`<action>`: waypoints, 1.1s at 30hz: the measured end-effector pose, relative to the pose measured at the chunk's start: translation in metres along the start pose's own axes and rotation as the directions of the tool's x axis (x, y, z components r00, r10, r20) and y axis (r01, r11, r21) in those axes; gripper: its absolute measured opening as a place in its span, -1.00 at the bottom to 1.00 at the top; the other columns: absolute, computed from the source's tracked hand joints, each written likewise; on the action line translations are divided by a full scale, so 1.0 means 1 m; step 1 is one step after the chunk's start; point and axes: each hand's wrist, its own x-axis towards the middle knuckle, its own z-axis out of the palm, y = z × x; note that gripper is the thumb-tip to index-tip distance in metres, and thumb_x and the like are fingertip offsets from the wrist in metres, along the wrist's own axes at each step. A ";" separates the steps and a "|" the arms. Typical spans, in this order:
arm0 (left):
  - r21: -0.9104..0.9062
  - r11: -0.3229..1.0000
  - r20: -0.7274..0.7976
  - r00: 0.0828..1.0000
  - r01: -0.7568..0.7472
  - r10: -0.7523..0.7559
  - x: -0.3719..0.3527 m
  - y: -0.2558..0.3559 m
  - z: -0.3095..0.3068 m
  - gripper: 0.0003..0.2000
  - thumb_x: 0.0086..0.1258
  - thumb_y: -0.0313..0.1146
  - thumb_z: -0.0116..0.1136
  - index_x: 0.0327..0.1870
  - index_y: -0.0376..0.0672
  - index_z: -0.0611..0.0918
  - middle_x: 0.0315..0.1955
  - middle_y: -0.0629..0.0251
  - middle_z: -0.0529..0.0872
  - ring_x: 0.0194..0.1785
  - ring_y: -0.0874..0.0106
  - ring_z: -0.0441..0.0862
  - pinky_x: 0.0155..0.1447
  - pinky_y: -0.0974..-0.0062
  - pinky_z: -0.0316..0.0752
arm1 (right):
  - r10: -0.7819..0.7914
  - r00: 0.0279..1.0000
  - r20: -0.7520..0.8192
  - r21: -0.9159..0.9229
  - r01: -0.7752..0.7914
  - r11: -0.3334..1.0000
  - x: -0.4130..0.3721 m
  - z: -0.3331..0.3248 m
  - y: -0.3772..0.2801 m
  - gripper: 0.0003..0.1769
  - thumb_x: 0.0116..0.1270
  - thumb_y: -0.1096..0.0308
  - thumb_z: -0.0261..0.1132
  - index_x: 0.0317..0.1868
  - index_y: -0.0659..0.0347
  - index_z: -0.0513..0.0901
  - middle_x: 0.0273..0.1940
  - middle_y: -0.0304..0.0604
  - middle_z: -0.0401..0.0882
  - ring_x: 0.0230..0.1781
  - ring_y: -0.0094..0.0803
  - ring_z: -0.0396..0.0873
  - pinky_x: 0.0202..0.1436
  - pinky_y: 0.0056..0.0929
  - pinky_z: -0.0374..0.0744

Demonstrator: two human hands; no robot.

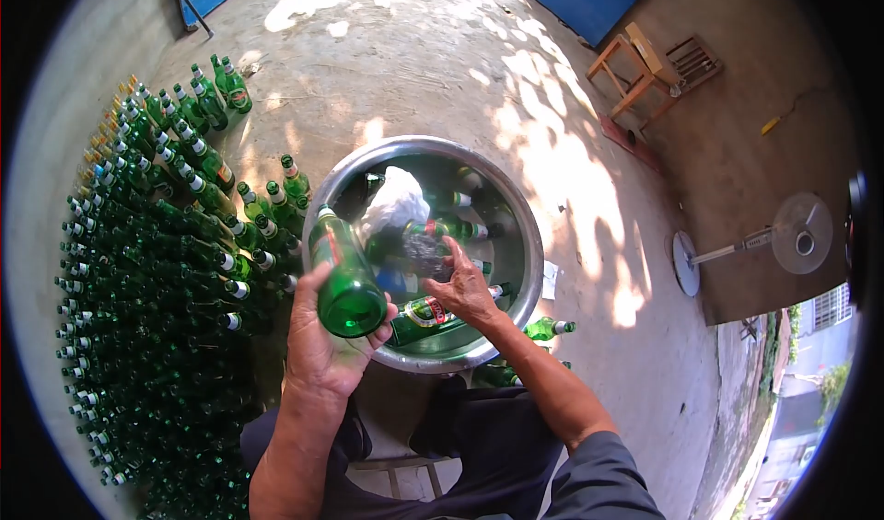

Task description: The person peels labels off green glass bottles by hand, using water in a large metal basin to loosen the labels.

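Observation:
My left hand [318, 354] is closed around a green glass beer bottle [348, 276], its base tilted toward me and its neck pointing away over the left rim of a metal basin [531, 244]. Over the basin, my right hand [468, 292] has its fingers curled against a grey, mesh-like scouring pad [425, 255]. Several labelled green bottles [425, 313] lie in the water below. A crumpled white bag or cloth [396, 198] sticks up from the water at the back. Something blue under the surface is blurred.
Tightly packed green bottles [166, 271] stand on the left. More bottles [550, 328] lie right of the basin. A standing fan [737, 248] and a wooden chair [635, 69] are farther right. Blue doors [589, 0] stand at the back.

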 end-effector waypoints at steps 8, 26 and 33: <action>0.008 1.000 -0.006 1.000 -0.006 0.006 0.000 -0.006 -0.002 -0.52 0.46 0.11 0.16 -0.02 -0.21 0.65 -0.31 0.01 0.76 -0.29 0.14 0.75 -0.20 0.24 0.64 | -0.211 0.973 -0.095 -0.232 0.185 0.955 -0.003 0.008 0.040 -0.75 0.32 0.22 0.38 -0.17 0.22 0.83 -0.10 0.03 0.80 -0.12 0.03 0.75 0.07 -0.11 0.69; 0.113 0.994 0.105 0.995 -0.015 0.003 0.003 -0.020 -0.010 -0.51 0.44 0.07 0.23 0.00 -0.28 0.61 -0.29 -0.02 0.75 -0.27 0.11 0.76 -0.12 0.20 0.69 | 0.190 0.947 0.261 0.874 -0.315 0.371 -0.016 -0.061 -0.009 -0.65 0.58 0.18 0.18 0.06 0.33 0.64 0.03 0.01 0.76 -0.02 -0.20 0.75 0.11 -0.21 0.69; 0.128 0.992 0.073 0.997 -0.008 -0.002 0.002 -0.022 -0.005 -0.51 0.43 0.07 0.24 0.00 -0.25 0.59 -0.30 -0.03 0.74 -0.28 0.11 0.76 -0.17 0.21 0.68 | 0.179 0.976 0.127 0.759 -0.211 0.616 -0.022 -0.095 0.002 -0.59 0.49 0.14 0.34 0.09 0.35 0.73 0.04 -0.02 0.75 0.03 -0.34 0.68 0.18 -0.29 0.67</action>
